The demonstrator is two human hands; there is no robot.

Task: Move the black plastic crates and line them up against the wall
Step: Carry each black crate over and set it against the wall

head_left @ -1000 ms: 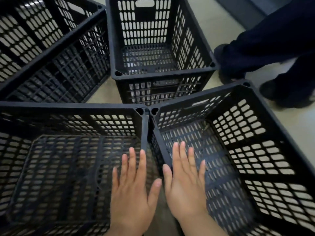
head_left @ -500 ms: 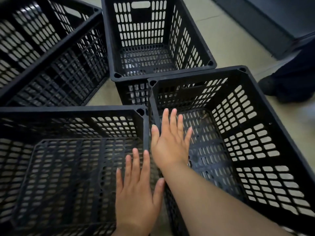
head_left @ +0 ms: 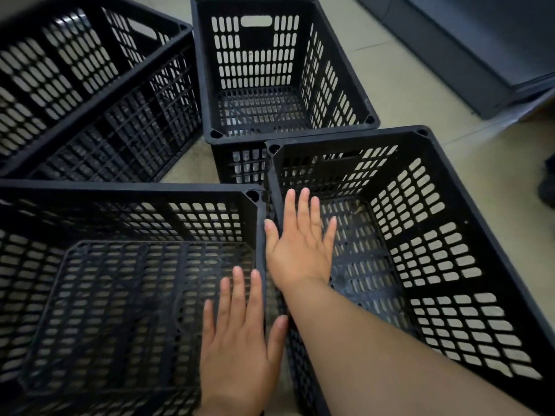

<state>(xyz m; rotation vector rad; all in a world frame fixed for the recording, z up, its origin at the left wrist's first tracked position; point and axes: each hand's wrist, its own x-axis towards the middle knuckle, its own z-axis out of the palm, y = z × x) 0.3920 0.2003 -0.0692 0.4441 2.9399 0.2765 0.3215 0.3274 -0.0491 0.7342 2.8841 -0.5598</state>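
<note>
Several black slotted plastic crates stand empty on a tiled floor. The near-left crate (head_left: 126,190) and the near-right crate (head_left: 468,193) sit side by side, their long rims close together. My left hand (head_left: 240,337) lies flat, fingers spread, over the near-left crate's right rim. My right hand (head_left: 300,241) reaches further forward, flat and open, over the near-right crate's left rim. Neither hand grips anything. A third crate (head_left: 288,130) stands beyond, its near end against the near-right crate. A fourth crate (head_left: 99,79) lies at the far left, angled.
A dark cabinet base or wall plinth (head_left: 456,55) runs along the top right. A dark shoe (head_left: 547,187) of another person shows at the right edge. Pale floor tiles (head_left: 399,85) lie between the crates and the plinth.
The near-right crate has swung and slid forward, its far end now against the middle crate. My right hand advanced with it. The other person has moved off to the right.
</note>
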